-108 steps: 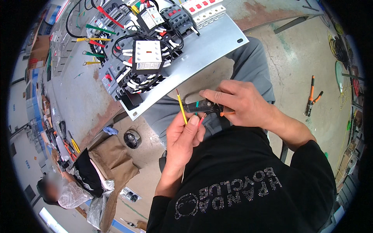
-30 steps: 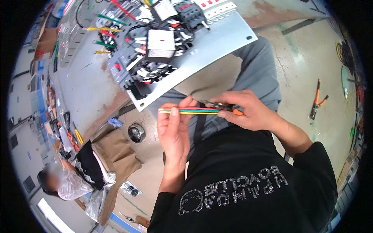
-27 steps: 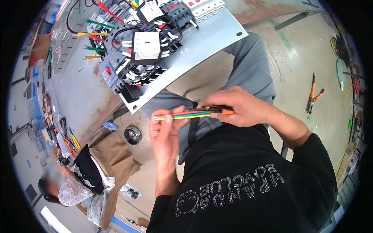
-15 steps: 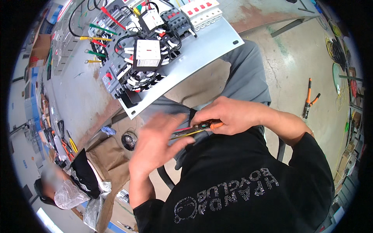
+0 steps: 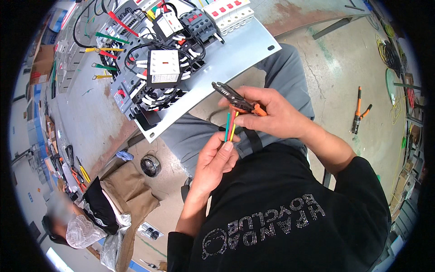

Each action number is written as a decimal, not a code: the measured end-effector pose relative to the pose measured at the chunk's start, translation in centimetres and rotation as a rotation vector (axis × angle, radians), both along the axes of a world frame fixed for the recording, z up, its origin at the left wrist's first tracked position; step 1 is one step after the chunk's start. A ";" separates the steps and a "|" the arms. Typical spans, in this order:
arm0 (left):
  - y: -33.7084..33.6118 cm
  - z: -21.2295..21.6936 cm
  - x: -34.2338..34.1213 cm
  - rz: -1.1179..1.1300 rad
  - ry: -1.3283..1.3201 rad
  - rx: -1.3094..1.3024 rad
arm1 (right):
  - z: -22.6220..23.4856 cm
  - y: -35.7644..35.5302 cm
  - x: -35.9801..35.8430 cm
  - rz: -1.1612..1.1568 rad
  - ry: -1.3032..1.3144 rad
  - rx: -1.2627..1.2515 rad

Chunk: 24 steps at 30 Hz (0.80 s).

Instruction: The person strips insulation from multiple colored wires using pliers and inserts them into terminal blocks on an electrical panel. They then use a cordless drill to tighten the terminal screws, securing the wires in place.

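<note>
My left hand [image 5: 215,159] pinches a small bunch of thin green, red and yellow lengths [image 5: 231,128], standing up from its fingertips over my lap. Whether they are wires or sleeving I cannot tell. My right hand [image 5: 272,112] is closed around wire-stripper pliers [image 5: 232,96] with dark jaws and orange handles. Its thumb is close to the top of the bunch; whether they touch is unclear. Ahead of both hands, a metal mounting plate [image 5: 213,77] overhangs the table edge, carrying contactors [image 5: 164,68], breakers [image 5: 229,16] and black wiring.
Wires with red, green and yellow ends [image 5: 108,51] stick out left of the plate. Orange-handled pliers [image 5: 358,111] lie on the floor at right. A wire coil [image 5: 150,166] sits on the floor at left, near another person [image 5: 86,222] and a brown cloth [image 5: 129,190].
My left hand has moved right and inward, and now pinches the coloured lengths. The pliers in my right hand have swung up, jaws pointing toward the plate. The view has shifted slightly.
</note>
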<state>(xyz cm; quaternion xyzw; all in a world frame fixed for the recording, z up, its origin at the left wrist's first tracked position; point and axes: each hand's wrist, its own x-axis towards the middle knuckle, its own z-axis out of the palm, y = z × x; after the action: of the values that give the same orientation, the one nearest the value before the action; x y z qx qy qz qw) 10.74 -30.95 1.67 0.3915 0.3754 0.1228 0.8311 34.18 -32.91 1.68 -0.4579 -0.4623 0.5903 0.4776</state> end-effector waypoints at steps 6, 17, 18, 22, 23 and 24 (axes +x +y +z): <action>-0.1 -0.7 0.5 0.082 -0.038 0.021 | -0.5 -0.1 -0.7 0.025 -0.100 0.054; 0.4 -0.5 0.7 0.286 -0.074 0.006 | -0.8 -0.7 -1.3 -0.143 -0.266 0.213; 0.9 -0.3 0.2 0.286 -0.157 -0.023 | -0.5 -0.6 -0.7 -0.119 -0.338 0.231; 1.2 0.4 -0.2 0.320 -0.248 -0.232 | -0.6 -0.9 0.2 -0.025 -0.531 0.343; 1.3 0.4 -0.5 0.316 -0.262 -0.253 | -0.6 -0.8 0.2 -0.002 -0.572 0.375; 1.3 0.2 -0.7 0.310 -0.281 -0.280 | -0.4 -0.7 0.2 0.022 -0.619 0.403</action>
<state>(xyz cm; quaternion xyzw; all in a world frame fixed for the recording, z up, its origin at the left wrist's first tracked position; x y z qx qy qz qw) 9.99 -29.62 1.91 0.1895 0.3252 0.2486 0.8925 34.42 -33.60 1.30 -0.5065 -0.6968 0.3261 0.3894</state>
